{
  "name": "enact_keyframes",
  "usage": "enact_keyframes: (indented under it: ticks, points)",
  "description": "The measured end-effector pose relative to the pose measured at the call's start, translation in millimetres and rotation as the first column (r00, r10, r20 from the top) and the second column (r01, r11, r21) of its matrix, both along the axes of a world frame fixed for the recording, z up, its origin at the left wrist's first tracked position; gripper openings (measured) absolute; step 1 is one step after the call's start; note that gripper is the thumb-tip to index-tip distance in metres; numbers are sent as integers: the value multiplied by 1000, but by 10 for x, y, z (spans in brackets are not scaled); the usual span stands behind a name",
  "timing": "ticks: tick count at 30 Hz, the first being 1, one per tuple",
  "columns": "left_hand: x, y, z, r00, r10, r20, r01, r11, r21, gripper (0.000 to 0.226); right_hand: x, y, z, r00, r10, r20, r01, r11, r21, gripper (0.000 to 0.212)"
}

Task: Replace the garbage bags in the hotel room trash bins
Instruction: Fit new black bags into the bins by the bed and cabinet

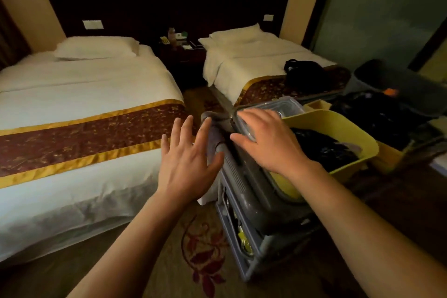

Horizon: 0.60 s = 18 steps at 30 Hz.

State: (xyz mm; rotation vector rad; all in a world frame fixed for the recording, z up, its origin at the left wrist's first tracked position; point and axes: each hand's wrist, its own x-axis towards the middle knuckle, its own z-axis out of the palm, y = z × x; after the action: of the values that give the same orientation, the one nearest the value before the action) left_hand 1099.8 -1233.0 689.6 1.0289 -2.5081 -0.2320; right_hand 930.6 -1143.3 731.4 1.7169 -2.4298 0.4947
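A left bed (84, 84) and a right bed (254, 55) are made up in white, each crossed by a maroon-and-gold runner (84, 138). A dark nightstand (183, 60) is set between them; a black bag (302, 69) is laid on the right bed.

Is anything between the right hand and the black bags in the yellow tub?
Nothing visible does. The yellow tub is open on top, the black bags lie uncovered in it, and the right hand hangs beside them at its near edge.

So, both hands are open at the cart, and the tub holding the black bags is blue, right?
Not blue: the head view shows the tub is yellow. The left hand and right hand are open at the cart, and the tub holds black bags.
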Motion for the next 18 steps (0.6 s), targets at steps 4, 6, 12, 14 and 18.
enact_keyframes:
  ticks: [4,6,12,14,18]
  points:
    - [-436,181,17,996,-87,23,87,996,-9,77,-327,343,10,996,-88,10,88,996,7,66]
    - [-617,210,-23,991,-126,50,126,992,-4,77,-475,449,12,991,-129,19,129,991,22,66]
    - [-1053,207,-74,969,-238,70,235,971,47,74,-852,776,-7,951,-303,69,300,953,46,63]
    - [-1205,237,-48,963,-263,59,259,964,61,75,-993,860,-1,935,-348,66,344,937,59,64]
    - [-1475,391,-18,957,-287,49,283,956,76,78,-1359,977,15,912,-399,95,394,917,65,62]
